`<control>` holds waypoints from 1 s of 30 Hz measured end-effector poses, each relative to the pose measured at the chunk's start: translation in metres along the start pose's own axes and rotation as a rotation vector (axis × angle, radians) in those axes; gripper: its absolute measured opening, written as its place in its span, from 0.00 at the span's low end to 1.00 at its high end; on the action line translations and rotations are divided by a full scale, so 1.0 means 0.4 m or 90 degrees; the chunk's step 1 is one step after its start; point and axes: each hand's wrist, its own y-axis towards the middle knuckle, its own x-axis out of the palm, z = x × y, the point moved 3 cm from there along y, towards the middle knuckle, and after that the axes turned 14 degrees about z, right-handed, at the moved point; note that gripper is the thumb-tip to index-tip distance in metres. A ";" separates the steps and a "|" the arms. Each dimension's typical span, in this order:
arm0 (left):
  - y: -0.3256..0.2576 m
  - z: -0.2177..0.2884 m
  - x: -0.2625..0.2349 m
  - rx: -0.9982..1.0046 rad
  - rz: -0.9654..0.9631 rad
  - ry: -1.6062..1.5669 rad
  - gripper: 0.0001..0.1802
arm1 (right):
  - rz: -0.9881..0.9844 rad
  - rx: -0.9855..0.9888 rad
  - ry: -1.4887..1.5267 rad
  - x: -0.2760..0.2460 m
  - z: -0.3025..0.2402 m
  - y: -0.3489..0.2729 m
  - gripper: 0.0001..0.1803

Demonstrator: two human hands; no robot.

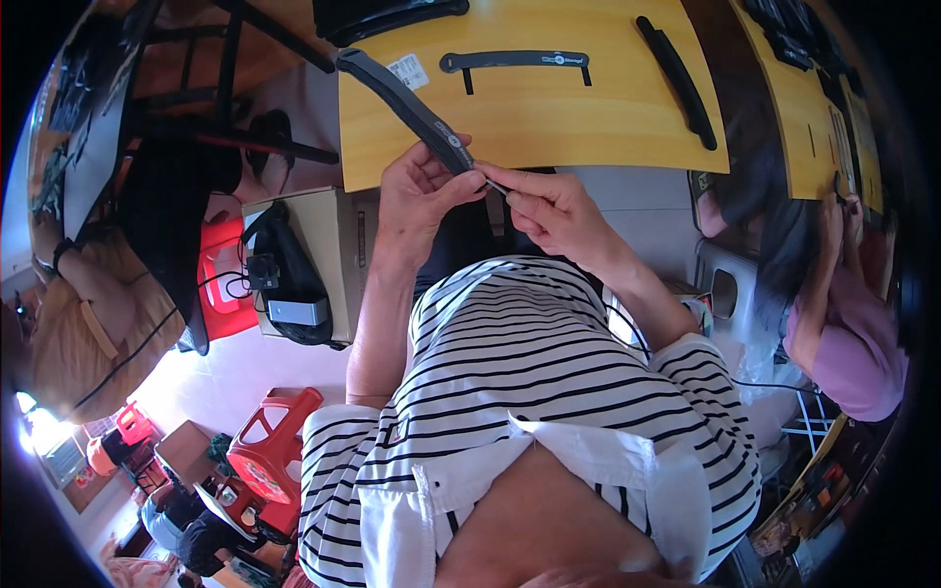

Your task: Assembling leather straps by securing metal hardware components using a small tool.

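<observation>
My left hand (423, 196) is closed around the lower part of a long dark grey and black strap (404, 103) with pale print. The strap slants up and left, over the near edge of the table. Close by, my right hand (554, 211) pinches a thin, dark, shiny piece (497, 185) at the strap's lower end; its kind is too small to tell. A similar strap (515, 62) lies flat on the table, with two narrow black strips pointing down from it. Farther right rests another black strap (678, 83), set at a slant.
Before me is a yellow wooden table (627, 132). A pale label sheet (409, 71) and a black bundle (392, 18) lie at its left. A cardboard box (345, 235) with a black bag (294, 265) stands left, near red stools (270, 446). Other people work on both sides.
</observation>
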 end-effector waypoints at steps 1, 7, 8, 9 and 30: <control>0.000 0.002 -0.002 0.003 -0.007 -0.005 0.22 | -0.028 0.083 0.095 0.001 -0.003 -0.001 0.21; -0.003 0.006 -0.010 -0.012 -0.044 -0.028 0.24 | -0.106 0.196 0.223 -0.003 -0.006 -0.003 0.21; -0.003 0.006 -0.014 -0.012 -0.044 -0.027 0.24 | -0.106 0.196 0.224 -0.003 -0.007 -0.004 0.21; -0.004 0.004 -0.017 -0.013 -0.057 -0.032 0.24 | -0.114 0.219 0.250 -0.001 -0.008 -0.006 0.21; 0.009 0.035 0.040 -0.132 -0.180 0.031 0.20 | -0.154 -0.327 -0.357 -0.042 -0.105 0.054 0.06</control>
